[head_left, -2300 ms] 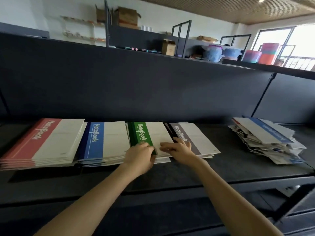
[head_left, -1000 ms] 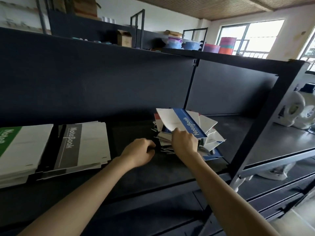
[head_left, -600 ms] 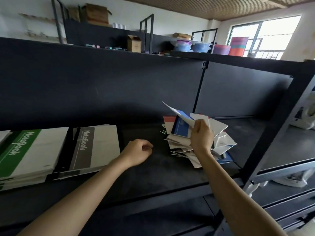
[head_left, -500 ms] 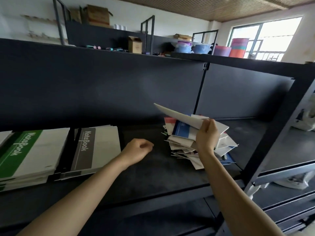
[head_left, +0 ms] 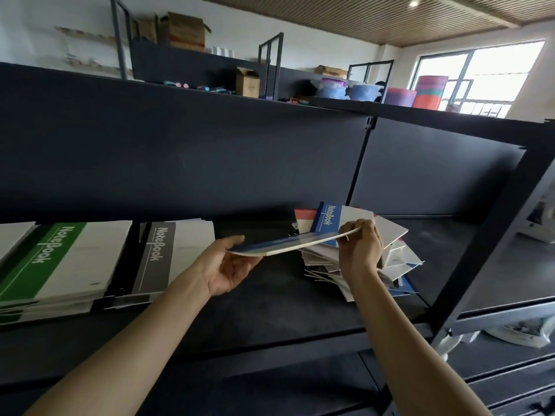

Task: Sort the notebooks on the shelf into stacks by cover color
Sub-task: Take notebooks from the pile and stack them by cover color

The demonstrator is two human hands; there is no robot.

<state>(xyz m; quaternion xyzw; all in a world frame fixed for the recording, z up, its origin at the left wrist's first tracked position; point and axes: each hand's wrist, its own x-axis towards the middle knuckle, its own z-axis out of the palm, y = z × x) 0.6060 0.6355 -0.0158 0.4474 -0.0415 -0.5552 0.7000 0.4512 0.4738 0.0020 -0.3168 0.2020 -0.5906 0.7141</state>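
Note:
A blue-covered notebook (head_left: 288, 245) hangs edge-on above the dark shelf (head_left: 270, 301), held between both hands. My right hand (head_left: 359, 250) pinches its right end. My left hand (head_left: 228, 265) is palm-up at its left end, thumb on top and fingers underneath. Behind my right hand lies the messy unsorted pile (head_left: 360, 244), topped by another blue notebook (head_left: 330, 219) with a red one beside it. At the left sit a neat green stack (head_left: 57, 265) and a grey stack (head_left: 168, 253).
The shelf's dark back panel (head_left: 210, 163) rises close behind the stacks. A black upright post (head_left: 492, 235) stands just right of the unsorted pile. Boxes and coloured tubs sit on the top board (head_left: 300, 100). A lower shelf edge runs along the front.
My right hand lifted the top blue notebook off the messy pile and swung it left. My left hand, earlier a loose fist on the shelf, opened and took the notebook's left end.

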